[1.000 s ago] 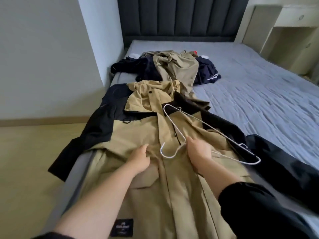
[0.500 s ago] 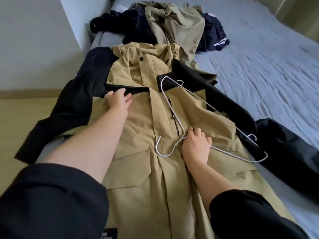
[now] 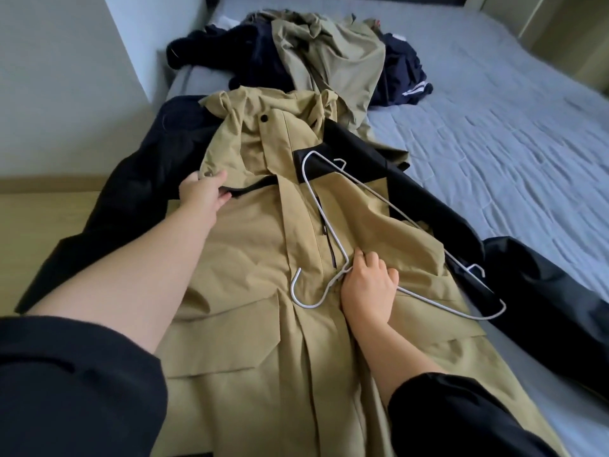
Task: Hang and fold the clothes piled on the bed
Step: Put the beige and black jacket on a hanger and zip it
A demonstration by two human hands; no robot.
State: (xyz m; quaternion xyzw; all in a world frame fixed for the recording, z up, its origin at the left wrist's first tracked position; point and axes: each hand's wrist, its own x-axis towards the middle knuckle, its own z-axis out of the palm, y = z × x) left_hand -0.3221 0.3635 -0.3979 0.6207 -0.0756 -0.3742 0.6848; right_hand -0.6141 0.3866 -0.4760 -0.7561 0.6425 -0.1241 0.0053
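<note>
**Coat flat on the bed, hanger on top, both hands at work**

A long khaki coat [image 3: 263, 258] with black shoulders and sleeves lies face up along the near left side of the bed [image 3: 494, 133], its hem toward the camera and its hood [image 3: 263, 127] toward the head of the bed. One black sleeve hangs off the left edge over the wooden floor [image 3: 39, 219]; the other stretches right across the grey-blue sheet.

A white wire hanger [image 3: 333, 285] rests on the coat's chest, its hook pointing toward the camera and its wide bar lying slantwise over the right shoulder and sleeve. The right hand [image 3: 369, 291] lies on the coat's front, fingers curled round the hanger's twisted neck just beside the hook. The left hand [image 3: 202, 196] reaches forward and pinches the lower left corner of the hood between thumb and fingers, at the seam where khaki meets black.

Beyond the hood, touching it, sits the pile of clothes [image 3: 329, 57]: a crumpled khaki garment on top of dark navy and black pieces, one with white stripes. Both forearms are bare, with black sleeves pushed up.
</note>
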